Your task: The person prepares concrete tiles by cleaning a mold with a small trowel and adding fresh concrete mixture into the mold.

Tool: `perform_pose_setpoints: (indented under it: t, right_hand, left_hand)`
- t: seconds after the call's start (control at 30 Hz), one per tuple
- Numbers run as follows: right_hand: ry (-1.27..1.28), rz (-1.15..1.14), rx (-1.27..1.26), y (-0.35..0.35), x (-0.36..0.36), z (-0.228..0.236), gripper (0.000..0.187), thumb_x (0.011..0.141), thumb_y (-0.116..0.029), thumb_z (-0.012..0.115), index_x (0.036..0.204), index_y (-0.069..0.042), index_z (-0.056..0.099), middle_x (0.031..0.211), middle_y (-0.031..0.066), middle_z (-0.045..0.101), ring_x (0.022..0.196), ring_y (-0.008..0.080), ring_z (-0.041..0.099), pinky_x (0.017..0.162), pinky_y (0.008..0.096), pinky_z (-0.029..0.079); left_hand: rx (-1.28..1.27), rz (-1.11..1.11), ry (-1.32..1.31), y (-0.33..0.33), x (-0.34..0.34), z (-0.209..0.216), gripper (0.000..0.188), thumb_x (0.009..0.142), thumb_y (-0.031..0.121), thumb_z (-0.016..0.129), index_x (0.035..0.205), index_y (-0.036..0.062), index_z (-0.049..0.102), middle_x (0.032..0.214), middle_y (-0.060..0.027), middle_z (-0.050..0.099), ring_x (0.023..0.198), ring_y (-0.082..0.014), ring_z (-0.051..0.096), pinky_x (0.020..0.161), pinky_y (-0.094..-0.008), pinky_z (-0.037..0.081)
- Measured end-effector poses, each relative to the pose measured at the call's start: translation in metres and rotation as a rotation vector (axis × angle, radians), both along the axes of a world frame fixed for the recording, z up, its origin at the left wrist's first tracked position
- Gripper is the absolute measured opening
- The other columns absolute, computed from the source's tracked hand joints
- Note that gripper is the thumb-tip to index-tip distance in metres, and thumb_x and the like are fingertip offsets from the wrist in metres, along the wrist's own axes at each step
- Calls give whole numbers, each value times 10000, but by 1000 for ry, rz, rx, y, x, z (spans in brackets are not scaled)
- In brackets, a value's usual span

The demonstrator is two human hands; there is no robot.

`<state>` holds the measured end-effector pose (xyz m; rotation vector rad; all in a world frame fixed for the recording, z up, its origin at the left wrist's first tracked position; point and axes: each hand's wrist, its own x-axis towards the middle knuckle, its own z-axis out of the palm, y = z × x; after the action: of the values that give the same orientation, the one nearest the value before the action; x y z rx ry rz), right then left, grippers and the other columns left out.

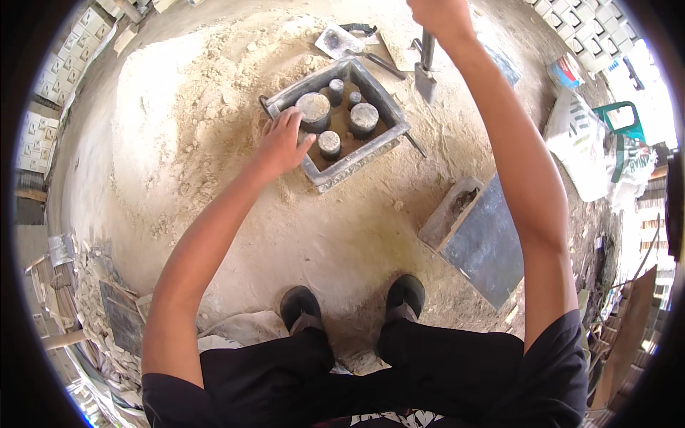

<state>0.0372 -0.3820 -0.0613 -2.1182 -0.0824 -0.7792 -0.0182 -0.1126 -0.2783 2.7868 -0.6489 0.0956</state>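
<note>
Five stubby cylinders (312, 108) stand inside the frame (355, 166) at twelve o'clock. Left hand (282, 146) rests open over its nine-o'clock rim, seemingly steadying it; at one o'clock, right hand (442, 20) grips a flat-bladed tool (426, 84), clear of the frame.

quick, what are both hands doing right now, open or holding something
Left hand: open, thumb apart, at the left side of the grey box.
Right hand: closed around the handle of a trowel-like tool.
</note>
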Motion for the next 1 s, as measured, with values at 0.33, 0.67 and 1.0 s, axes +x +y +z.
perform_pose_setpoints:
  t: [0.33, 0.67, 1.0]
  right_hand:
    - [-74, 114, 342, 22, 18, -17, 492, 946, -399, 558, 609, -43, 531, 482, 18, 483, 425, 120, 470, 404, 342, 339]
    - [220, 114, 333, 23, 37, -56, 614, 891, -551, 558, 612, -4, 595, 550, 94, 570, 547, 193, 575, 537, 360, 469]
    - [319, 170, 239, -16, 51, -104, 531, 876, -554, 607, 743, -40, 595, 679, 12, 546, 626, 88, 498, 554, 259, 405]
  left_hand:
    - [24, -25, -66, 8, -21, -14, 598, 975, 437, 377, 1470, 124, 256, 1534, -138, 241, 1428, -304, 210, 1113, -561, 234]
    - [15, -47, -91, 10, -18, -17, 591, 977, 417, 385, 1462, 101, 265, 1539, -166, 216, 1430, -316, 199, 1127, -543, 202]
    - [-249, -63, -107, -58, 44, 49, 526, 977, 425, 410, 1253, -17, 480, 1327, -231, 497, 1286, -352, 425, 1089, -513, 258]
